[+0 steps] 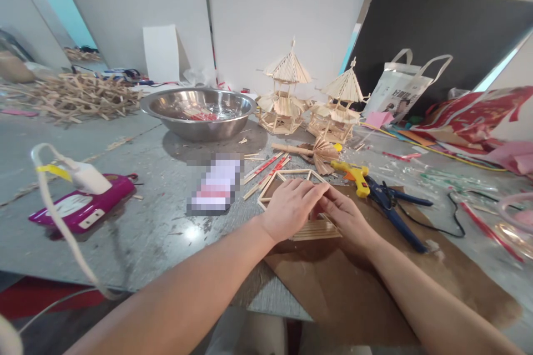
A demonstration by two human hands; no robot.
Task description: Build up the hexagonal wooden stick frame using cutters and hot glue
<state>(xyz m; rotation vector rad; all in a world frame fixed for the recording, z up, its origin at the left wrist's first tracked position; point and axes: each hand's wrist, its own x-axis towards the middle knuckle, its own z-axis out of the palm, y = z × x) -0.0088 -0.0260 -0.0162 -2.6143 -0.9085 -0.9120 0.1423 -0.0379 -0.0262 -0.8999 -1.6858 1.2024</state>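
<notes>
On the brown paper sheet [333, 283] lies a many-sided frame of pale wooden sticks [316, 231], with a row of sticks side by side along its near edge. Bent across the top of this frame, my left hand [293, 205] has its fingers closed and pointing right. My right hand [347, 216] grips from the other side, its fingertips meeting the left ones. Whatever small part sits between the fingertips is hidden. Just beyond my right hand rest a yellow glue gun [353, 173] and blue-handled cutting pliers [391, 205].
Two stick pagodas [287, 105] stand behind, beside a steel basin [200, 111]. Loose sticks [266, 175] and a blurred phone-like slab [216, 183] lie left of the frame. A purple power strip [87, 205] with a white cable is farther left. A white bag [400, 89] stands back right.
</notes>
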